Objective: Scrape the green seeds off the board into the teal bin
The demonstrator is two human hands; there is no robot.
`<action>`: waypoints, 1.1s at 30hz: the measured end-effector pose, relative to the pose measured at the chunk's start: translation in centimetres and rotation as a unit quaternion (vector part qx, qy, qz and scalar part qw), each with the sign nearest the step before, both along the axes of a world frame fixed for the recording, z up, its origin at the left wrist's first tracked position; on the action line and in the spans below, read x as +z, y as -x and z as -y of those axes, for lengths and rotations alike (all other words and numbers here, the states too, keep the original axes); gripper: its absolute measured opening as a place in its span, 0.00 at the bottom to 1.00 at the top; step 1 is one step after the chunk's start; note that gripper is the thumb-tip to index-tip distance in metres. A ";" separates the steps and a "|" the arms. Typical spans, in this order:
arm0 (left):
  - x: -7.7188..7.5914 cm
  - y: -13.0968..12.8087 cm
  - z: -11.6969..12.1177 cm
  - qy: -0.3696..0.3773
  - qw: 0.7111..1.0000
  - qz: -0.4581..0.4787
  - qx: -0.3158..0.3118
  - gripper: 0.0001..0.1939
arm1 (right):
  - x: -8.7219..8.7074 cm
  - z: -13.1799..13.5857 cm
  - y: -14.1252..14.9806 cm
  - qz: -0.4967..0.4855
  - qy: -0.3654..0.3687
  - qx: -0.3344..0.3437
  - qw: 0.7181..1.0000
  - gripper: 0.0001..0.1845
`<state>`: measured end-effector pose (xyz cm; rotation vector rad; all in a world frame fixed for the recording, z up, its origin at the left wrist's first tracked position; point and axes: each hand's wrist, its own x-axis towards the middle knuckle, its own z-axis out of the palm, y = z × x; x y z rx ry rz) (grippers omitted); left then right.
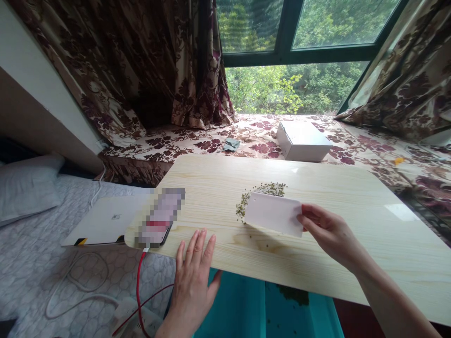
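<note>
My right hand [326,227] pinches the right end of a thin white rectangular card [273,212] between thumb and fingers. The card is held tilted over the wooden table [207,183], partly covering a patch of small green beans or seeds [271,188]. A few loose ones lie scattered nearer the front edge. Fingers stretched out, my left hand [195,272] rests on the table's front edge and holds nothing. Below that edge, a turquoise tray [243,305] with a divider shows; a dark green heap [295,295] lies in its right compartment.
A phone [160,218], its screen blurred, lies at the table's left end with a red cable [138,277] plugged in. Left of it is a white flat box [102,220] on the bed. A white box [303,141] and a grey-green cloth [231,144] sit on the window ledge.
</note>
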<state>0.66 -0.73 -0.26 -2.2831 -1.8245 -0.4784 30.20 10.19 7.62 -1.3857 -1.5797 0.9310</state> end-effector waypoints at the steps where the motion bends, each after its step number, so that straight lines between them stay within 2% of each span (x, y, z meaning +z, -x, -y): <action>1: 0.0 0.0 0.0 0.000 1.000 0.000 0.001 0.35 | 0.1 0.0 0.0 0.001 -0.002 0.000 1.000 0.13; 11: 0.2 0.0 0.0 0.004 1.000 0.002 -0.001 0.35 | -0.3 -0.6 0.8 -0.003 -0.018 0.010 1.000 0.15; 17: 0.2 -0.1 0.0 0.005 1.000 0.013 0.001 0.34 | -0.8 -0.4 -0.4 0.022 -0.010 0.035 0.999 0.16; 22: 0.1 -0.1 0.0 0.002 1.000 0.021 -0.002 0.33 | 0.5 -0.6 -0.6 0.011 -0.006 0.030 0.999 0.12; 25: 0.0 0.2 0.1 0.006 0.999 0.038 -0.009 0.34 | 2.1 -1.5 1.1 -0.001 -0.006 0.067 0.998 0.08; 28: -0.2 0.7 0.4 0.006 0.998 0.060 -0.002 0.36 | 3.3 -2.8 4.0 -0.002 -0.006 0.102 0.995 0.05; 33: -0.8 1.6 0.9 -0.022 0.998 0.060 0.029 0.34 | 2.8 -5.0 8.8 0.015 0.055 0.205 0.977 0.09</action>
